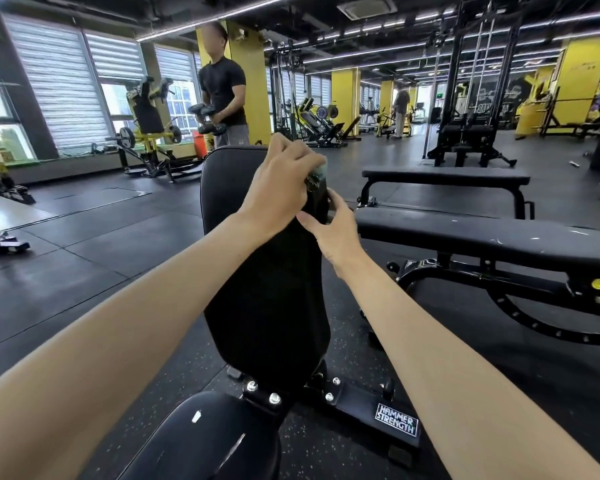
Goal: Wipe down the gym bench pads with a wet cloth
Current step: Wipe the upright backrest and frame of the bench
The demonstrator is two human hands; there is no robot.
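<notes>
Gym flooring (84,254) surrounds upright back pad (264,306); left hand (281,188) clutches cloth (317,174), right hand (336,230) grips its edge.

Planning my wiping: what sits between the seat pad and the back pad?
Head view: a black metal bracket with silver bolts lies between seat pad and back pad.

Upright black pad (264,289); bunched cloth (317,174)

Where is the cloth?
Head view, centre: the cloth is bunched in the left hand, against the upper right edge of the upright back pad.
</notes>
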